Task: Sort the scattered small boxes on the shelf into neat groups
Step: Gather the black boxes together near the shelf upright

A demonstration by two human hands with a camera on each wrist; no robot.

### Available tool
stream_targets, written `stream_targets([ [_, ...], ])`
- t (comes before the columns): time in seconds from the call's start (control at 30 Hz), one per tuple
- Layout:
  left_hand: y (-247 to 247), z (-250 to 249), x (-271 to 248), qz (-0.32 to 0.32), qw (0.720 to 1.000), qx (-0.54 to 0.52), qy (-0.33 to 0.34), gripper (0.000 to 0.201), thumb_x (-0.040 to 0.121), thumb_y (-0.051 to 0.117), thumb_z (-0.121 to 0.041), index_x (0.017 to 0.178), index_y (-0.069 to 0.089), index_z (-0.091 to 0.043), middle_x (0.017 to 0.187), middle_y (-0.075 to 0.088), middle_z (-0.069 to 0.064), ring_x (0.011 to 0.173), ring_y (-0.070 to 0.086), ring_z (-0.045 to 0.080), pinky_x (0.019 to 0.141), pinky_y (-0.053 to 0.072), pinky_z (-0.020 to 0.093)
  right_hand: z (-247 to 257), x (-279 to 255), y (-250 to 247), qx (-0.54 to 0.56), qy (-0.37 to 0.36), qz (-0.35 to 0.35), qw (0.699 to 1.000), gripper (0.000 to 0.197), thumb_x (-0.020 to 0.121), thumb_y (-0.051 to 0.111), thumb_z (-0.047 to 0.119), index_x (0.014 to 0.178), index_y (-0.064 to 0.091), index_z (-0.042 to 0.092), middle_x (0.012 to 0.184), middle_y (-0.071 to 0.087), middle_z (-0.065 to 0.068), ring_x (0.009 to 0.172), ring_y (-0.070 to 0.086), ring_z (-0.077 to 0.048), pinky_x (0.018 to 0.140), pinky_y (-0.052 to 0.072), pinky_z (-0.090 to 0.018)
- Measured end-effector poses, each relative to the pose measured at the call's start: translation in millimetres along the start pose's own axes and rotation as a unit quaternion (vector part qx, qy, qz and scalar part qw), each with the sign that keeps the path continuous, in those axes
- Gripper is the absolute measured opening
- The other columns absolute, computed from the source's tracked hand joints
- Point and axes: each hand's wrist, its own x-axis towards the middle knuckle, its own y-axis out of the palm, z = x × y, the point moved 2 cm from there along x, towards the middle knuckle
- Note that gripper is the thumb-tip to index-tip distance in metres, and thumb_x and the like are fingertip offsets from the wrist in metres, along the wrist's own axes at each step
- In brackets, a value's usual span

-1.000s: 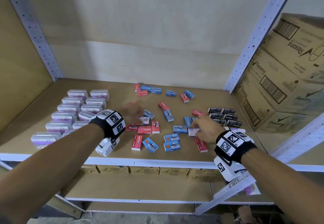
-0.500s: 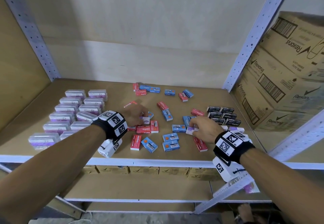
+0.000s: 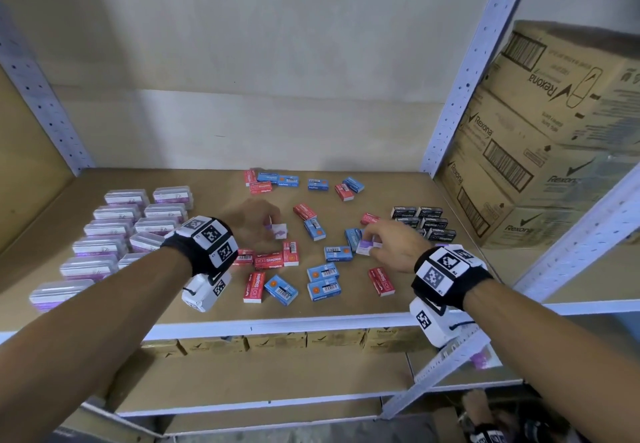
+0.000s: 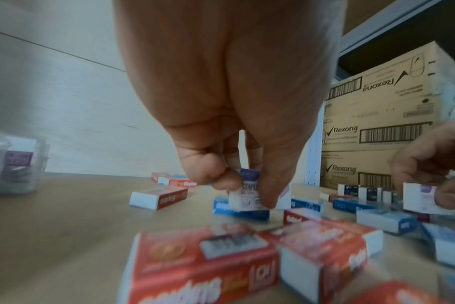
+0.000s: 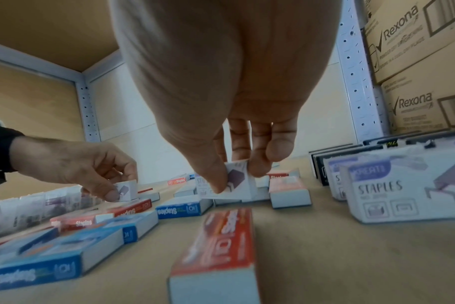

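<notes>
Both hands are mid-grab on the shelf [image 3: 104,307]. Left hand [image 3: 254,222] pinches a white-and-purple staple box [image 3: 278,230] between thumb and fingertips, near the shelf's middle. Right hand [image 3: 394,246] pinches another white box [image 3: 367,246] the same way, closer to the right edge. Red boxes [image 3: 268,259] and blue boxes [image 3: 323,283] lie scattered between the middle and front edge, a few more at the back edge. Black boxes [image 3: 426,220] sit grouped by the right edge, clear cases [image 3: 114,227] in two rows on the left.
</notes>
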Motion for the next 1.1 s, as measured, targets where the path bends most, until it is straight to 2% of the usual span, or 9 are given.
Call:
stream_targets([
  [0.13, -11.6, -20.0, 12.0, -0.009, 1.0, -0.015, 0.025, 0.009, 0.084, 0.063, -0.01, 0.092, 0.069, -0.009, 0.081, 0.058, -0.004, 0.078, 0.053, 0.015, 0.058, 0.036, 0.015, -9.3, -5.5, -19.3, 0.008, 0.015, -0.016, 1.0, 0.023, 0.084, 0.061, 0.019, 0.106, 0.063, 0.023, 0.112, 0.06, -0.001, 0.103, 0.056, -0.021, 0.081, 0.044, -0.031],
  [0.27, -18.4, -53.9, 25.5, -0.004, 0.998, -0.039, 0.039, 0.014, 0.085, 0.061, -0.014, 0.096, 0.069, -0.011, 0.09, 0.065, 0.001, 0.082, 0.059, 0.019, 0.074, 0.05, 0.033, -22.6, -17.0, -38.5, -0.005, 0.04, -0.029, 0.999, 0.02, 0.085, 0.06, 0.018, 0.104, 0.063, 0.023, 0.099, 0.054, 0.003, 0.095, 0.056, -0.02, 0.072, 0.039, -0.028],
  [0.5, -3.8, -128.5, 49.9, 0.003, 0.992, -0.069, 0.107, 0.014, 0.08, 0.063, -0.012, 0.09, 0.069, -0.005, 0.089, 0.068, 0.012, 0.08, 0.064, 0.024, 0.073, 0.055, 0.041, -58.6, -50.8, -51.8, -0.016, 0.108, -0.034, 0.993, 0.021, 0.084, 0.059, 0.015, 0.101, 0.063, 0.025, 0.089, 0.052, 0.006, 0.083, 0.051, -0.016, 0.067, 0.035, -0.026],
  [0.67, 15.0, -182.4, 54.3, 0.005, 0.982, -0.088, 0.165, 0.014, 0.079, 0.065, -0.016, 0.089, 0.072, -0.01, 0.086, 0.068, 0.006, 0.082, 0.064, 0.022, 0.068, 0.05, 0.031, -83.4, -73.4, -48.2, -0.013, 0.153, -0.02, 0.988, 0.021, 0.086, 0.058, 0.012, 0.103, 0.065, 0.022, 0.099, 0.054, 0.003, 0.087, 0.049, -0.015, 0.07, 0.037, -0.027],
  [0.77, 34.3, -212.5, 51.2, -0.002, 0.981, -0.074, 0.179, 0.017, 0.081, 0.067, -0.024, 0.089, 0.072, -0.01, 0.09, 0.066, 0.003, 0.083, 0.062, 0.019, 0.067, 0.049, 0.03, -96.6, -81.6, -41.4, -0.013, 0.181, -0.01, 0.983, 0.023, 0.085, 0.058, 0.011, 0.102, 0.065, 0.025, 0.107, 0.059, 0.0, 0.09, 0.053, -0.017, 0.074, 0.043, -0.029],
  [0.83, 47.0, -225.9, 48.4, -0.004, 0.98, -0.061, 0.187, 0.02, 0.082, 0.067, -0.024, 0.094, 0.072, -0.009, 0.095, 0.067, 0.005, 0.084, 0.06, 0.018, 0.065, 0.041, 0.025, -100.9, -83.3, -36.3, -0.009, 0.19, -0.008, 0.982, 0.024, 0.085, 0.057, 0.009, 0.1, 0.065, 0.025, 0.107, 0.06, 0.0, 0.092, 0.054, -0.018, 0.076, 0.043, -0.028],
  [0.93, 64.0, -239.5, 48.2, 0.013, 0.98, -0.07, 0.188, 0.023, 0.083, 0.063, -0.024, 0.092, 0.071, -0.004, 0.093, 0.069, 0.01, 0.086, 0.065, 0.026, 0.069, 0.051, 0.03, -103.0, -87.6, -31.7, -0.011, 0.195, -0.009, 0.981, 0.02, 0.087, 0.058, 0.01, 0.098, 0.065, 0.026, 0.101, 0.057, 0.002, 0.088, 0.051, -0.015, 0.075, 0.041, -0.027],
  [1.0, 71.2, -245.0, 47.6, 0.02, 0.981, -0.074, 0.178, 0.024, 0.084, 0.062, -0.025, 0.089, 0.071, -0.003, 0.088, 0.07, 0.011, 0.081, 0.067, 0.026, 0.066, 0.054, 0.032, -103.9, -89.1, -27.6, -0.012, 0.194, -0.01, 0.981, 0.018, 0.087, 0.06, 0.011, 0.097, 0.066, 0.025, 0.105, 0.062, 0.0, 0.088, 0.053, -0.016, 0.075, 0.043, -0.027],
  [1.1, 77.9, -252.2, 45.6, 0.024, 0.983, -0.069, 0.168, 0.026, 0.086, 0.059, -0.024, 0.084, 0.071, -0.002, 0.083, 0.069, 0.013, 0.076, 0.065, 0.027, 0.056, 0.042, 0.026, -103.5, -90.7, -21.3, -0.012, 0.198, 0.001, 0.98, 0.023, 0.086, 0.057, 0.007, 0.096, 0.067, 0.024, 0.112, 0.066, 0.001, 0.098, 0.061, -0.019, 0.083, 0.049, -0.029],
])
